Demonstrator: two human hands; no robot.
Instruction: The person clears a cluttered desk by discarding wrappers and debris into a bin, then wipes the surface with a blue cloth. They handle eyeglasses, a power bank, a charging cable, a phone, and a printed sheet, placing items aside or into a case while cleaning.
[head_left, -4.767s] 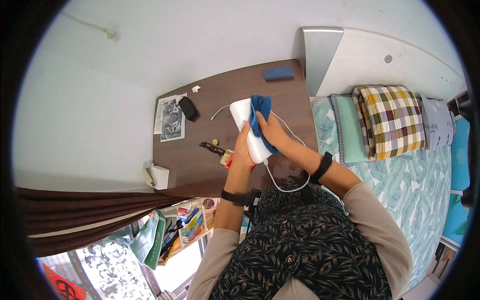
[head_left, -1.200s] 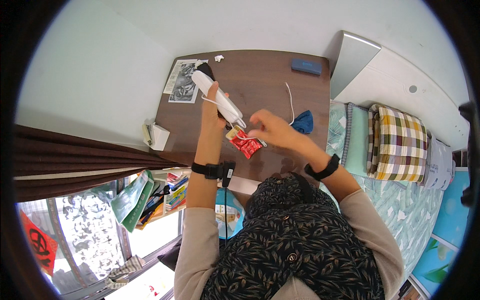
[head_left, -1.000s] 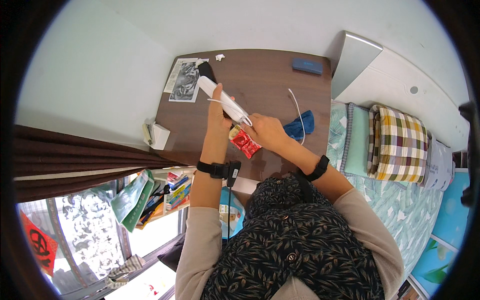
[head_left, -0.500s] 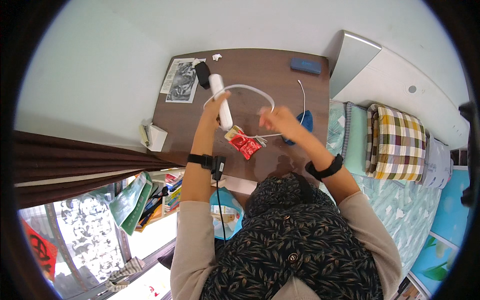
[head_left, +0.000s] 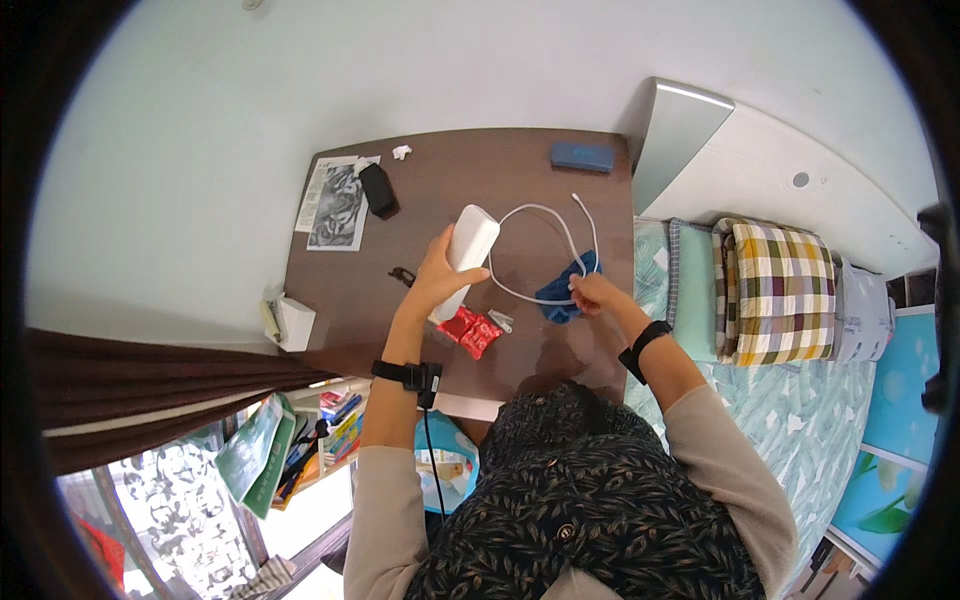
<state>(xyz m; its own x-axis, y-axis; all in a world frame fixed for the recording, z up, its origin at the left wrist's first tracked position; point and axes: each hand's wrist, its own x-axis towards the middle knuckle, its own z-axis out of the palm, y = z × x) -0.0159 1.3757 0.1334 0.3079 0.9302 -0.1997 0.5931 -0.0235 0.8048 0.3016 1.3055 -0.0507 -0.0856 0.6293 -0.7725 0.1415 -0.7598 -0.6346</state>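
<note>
Head view. We locate the white box (head_left: 474, 235) in the left hand (head_left: 440, 278), whose thumb and fingers are clamped around its middle. The long axis of the box runs obliquely: the upper end points away from us and to the right, the lower end back toward us and to the left. The left hand is therefore the nearer one; the right hand (head_left: 592, 293) stands well apart, to the right of the box and slightly closer to us than its middle.

The white cord (head_left: 520, 297) bridges this gap in a wide loop. We see the right fingers drawn together on it at the loop's right side; one end of the cord reaches past them toward the far side of the desk (head_left: 480, 160). The blue cloth (head_left: 563, 312) lies on the desk just beside the right hand; we cannot tell whether they touch.

The desk is dark brown. The red packet (head_left: 475, 338) lies just below the box, with the small grey object (head_left: 502, 321) beside it. The black case (head_left: 378, 190) rests on the printed sheet (head_left: 338, 210) at far left; the blue case (head_left: 582, 156) sits at far right. Beyond the right edge we find the bed (head_left: 780, 420) with the plaid quilt (head_left: 785, 290).
</note>
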